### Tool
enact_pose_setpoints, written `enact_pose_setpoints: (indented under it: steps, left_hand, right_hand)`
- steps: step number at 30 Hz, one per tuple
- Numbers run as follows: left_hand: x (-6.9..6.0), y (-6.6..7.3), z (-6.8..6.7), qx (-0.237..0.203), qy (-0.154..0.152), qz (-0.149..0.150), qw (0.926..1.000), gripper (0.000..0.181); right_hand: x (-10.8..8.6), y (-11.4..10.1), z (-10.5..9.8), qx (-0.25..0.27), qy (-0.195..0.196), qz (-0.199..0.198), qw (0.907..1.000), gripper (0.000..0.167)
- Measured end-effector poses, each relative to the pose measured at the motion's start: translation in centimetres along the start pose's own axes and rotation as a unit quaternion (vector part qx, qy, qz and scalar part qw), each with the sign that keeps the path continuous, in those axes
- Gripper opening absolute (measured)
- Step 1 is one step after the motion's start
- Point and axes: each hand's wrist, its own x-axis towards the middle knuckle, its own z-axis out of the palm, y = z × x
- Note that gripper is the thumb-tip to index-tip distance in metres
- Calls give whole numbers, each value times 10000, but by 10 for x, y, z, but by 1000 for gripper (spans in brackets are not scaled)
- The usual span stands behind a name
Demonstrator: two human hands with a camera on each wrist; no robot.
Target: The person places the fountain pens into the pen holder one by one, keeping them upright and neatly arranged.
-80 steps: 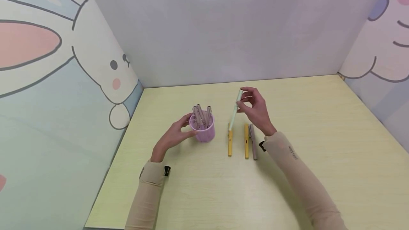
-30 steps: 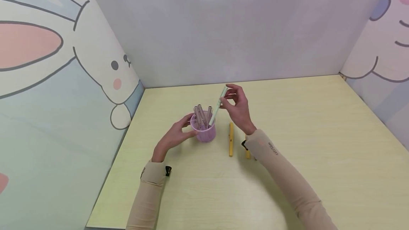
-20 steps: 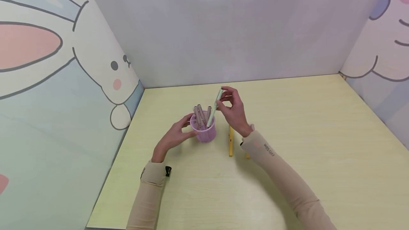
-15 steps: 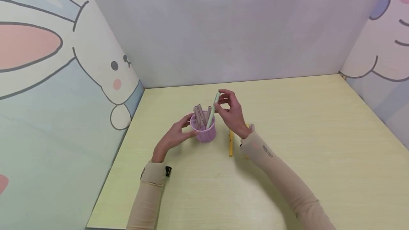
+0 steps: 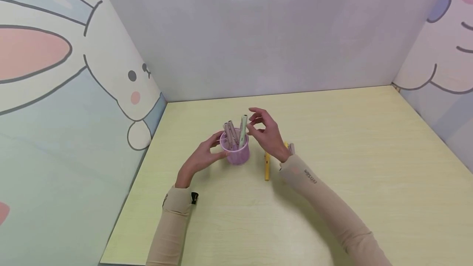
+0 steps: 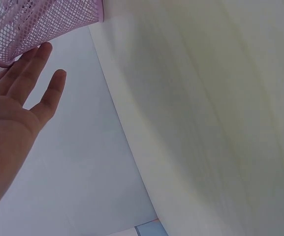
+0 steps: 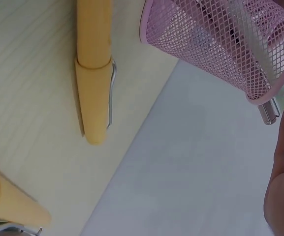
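Head view: cartoon-painted walls [image 5: 55,143] flank a yellowish table [image 5: 229,225] bearing a cup [image 5: 238,158].

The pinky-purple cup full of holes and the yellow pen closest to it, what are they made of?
Mesh pen cup: probably painted metal, from its thin, evenly coloured lattice, though plastic is possible.
Yellow capped pen: likely smooth satin plastic, with even colour and soft sheen.
Pen's clip: silvery and shiny, so likely metal.

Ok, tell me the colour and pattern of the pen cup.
The pen cup is pinkish-purple with an open mesh pattern; the right wrist view shows it best.
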Motion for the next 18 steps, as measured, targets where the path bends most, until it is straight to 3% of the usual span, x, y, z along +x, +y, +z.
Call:
enact_pose_setpoints:
  steps: [5,9,13,18]
  left_hand:
    - [-1,1,0,23,12,45,10000,78]
    - [-1,2,-1,37,17,34,10000,78]
    - [-1,2,-1,25,2,42,10000,79]
    - [-1,2,-1,48,-13,49,10000,78]
  right_hand:
    - [-1,4,-11,-91,55,-120,9999,46]
    - [-2,23,-25,-205,175,-75,9996,47]
    - [-4,40,-42,-245,256,141,9993,47]
    - [-12,42,-63,-281,272,556,9977,46]
